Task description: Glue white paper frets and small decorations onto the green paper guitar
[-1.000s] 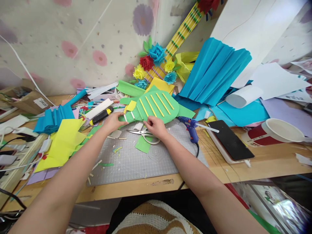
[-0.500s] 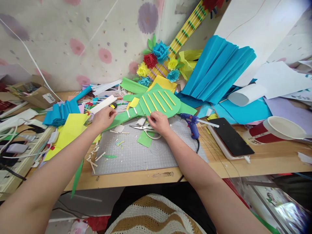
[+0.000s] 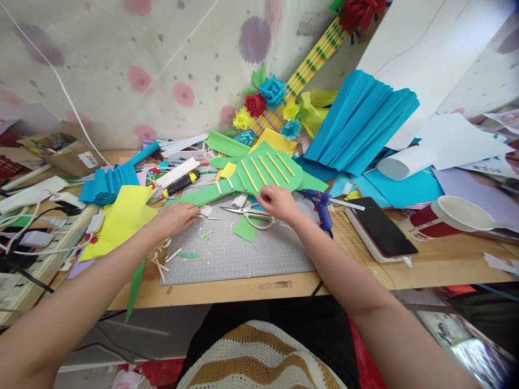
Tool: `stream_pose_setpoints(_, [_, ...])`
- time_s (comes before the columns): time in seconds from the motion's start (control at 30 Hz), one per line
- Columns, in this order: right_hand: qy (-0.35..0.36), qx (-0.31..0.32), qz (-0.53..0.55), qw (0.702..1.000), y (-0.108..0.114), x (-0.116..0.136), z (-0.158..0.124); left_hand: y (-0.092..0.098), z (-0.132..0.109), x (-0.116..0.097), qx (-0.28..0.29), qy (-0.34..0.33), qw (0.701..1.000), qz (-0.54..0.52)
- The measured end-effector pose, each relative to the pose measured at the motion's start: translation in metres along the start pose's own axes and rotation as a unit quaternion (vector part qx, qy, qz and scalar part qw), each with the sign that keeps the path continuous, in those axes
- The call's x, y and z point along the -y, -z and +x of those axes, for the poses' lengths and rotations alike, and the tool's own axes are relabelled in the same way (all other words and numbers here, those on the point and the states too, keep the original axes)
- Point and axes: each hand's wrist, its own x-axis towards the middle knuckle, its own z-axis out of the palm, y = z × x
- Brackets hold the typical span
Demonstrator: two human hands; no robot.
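A green paper guitar (image 3: 270,170) lies at the back of the grey cutting mat (image 3: 243,259), with slanted yellow strips on its body and two white strips on its neck. Below the neck, my left hand (image 3: 178,218) reaches low over the mat, fingers together and fingertips at a small white strip (image 3: 199,216). A similar strip (image 3: 214,218) lies just beyond them. My right hand (image 3: 278,202) is curled closed at the guitar's lower edge; whatever it pinches is hidden. Scissors (image 3: 249,214) lie between the hands, over a green paper scrap (image 3: 244,229).
A blue glue gun (image 3: 320,205) stands right of the mat, beside a phone (image 3: 379,227) and a paper cup (image 3: 450,219). A yellow-black cutter (image 3: 181,182) lies behind my left hand. A finished yellow guitar (image 3: 312,65) leans on the wall. Power strips (image 3: 24,270) sit far left.
My left hand has come down from beside the guitar's neck to the white strip on the mat, uncovering the cutter. My right hand stays at the guitar's edge. The view has shifted slightly.
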Motion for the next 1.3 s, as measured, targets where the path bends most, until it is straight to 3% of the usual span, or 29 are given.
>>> stream_pose_setpoints(0.17, [0.015,0.035,-0.012,0.999,0.008,-0.003,-0.019,0.01,0.004,0.001,0.026,0.016,0.999,-0.014])
stream_pose_setpoints(0.23, [0.012,0.044,-0.009,0.999,0.014,-0.006,-0.029,0.018,0.002,0.005,-0.016,0.052,0.998,-0.039])
stream_pose_setpoints(0.33, [-0.028,0.081,0.021,0.996,0.031,-0.012,-0.047,0.026,0.006,0.008,-0.136,0.146,0.971,-0.13])
stream_pose_setpoints(0.4, [-0.075,0.136,0.067,0.986,0.048,-0.016,-0.059,0.026,0.015,0.004,-0.218,0.21,0.921,-0.244])
stream_pose_setpoints(0.47, [-0.134,0.213,0.132,0.959,0.067,-0.023,-0.07,0.02,0.03,-0.008,-0.273,0.243,0.848,-0.385])
stream_pose_setpoints(0.57, [-0.232,0.331,0.193,0.894,0.09,-0.039,-0.082,0.009,0.056,-0.037,-0.271,0.249,0.736,-0.568])
stream_pose_setpoints(0.63, [-0.285,0.312,0.124,0.898,0.098,-0.054,-0.086,0.002,0.068,-0.058,-0.225,0.22,0.682,-0.661])
stream_pose_setpoints(0.7, [-0.328,0.229,0.01,0.916,0.098,-0.068,-0.089,-0.002,0.074,-0.074,-0.184,0.189,0.635,-0.726])
stream_pose_setpoints(0.77, [-0.345,0.155,-0.034,0.925,0.092,-0.078,-0.089,-0.006,0.074,-0.082,-0.159,0.17,0.613,-0.755])
stream_pose_setpoints(0.93, [-0.343,0.087,0.0,0.935,0.067,-0.083,-0.086,-0.013,0.069,-0.08,-0.138,0.13,0.637,-0.747])
stream_pose_setpoints(1.0, [-0.372,0.052,0.035,0.926,0.06,-0.082,-0.085,-0.016,0.069,-0.078,-0.147,0.129,0.647,-0.737])
stream_pose_setpoints(1.13, [-0.397,-0.018,0.203,0.895,0.061,-0.08,-0.085,-0.024,0.073,-0.075,-0.163,0.141,0.677,-0.703])
stream_pose_setpoints(1.2, [-0.381,-0.013,0.277,0.882,0.069,-0.076,-0.084,-0.027,0.074,-0.075,-0.174,0.136,0.697,-0.682])
stream_pose_setpoints(1.3, [-0.354,0.068,0.314,0.878,0.086,-0.07,-0.079,-0.031,0.076,-0.077,-0.181,0.128,0.721,-0.657])
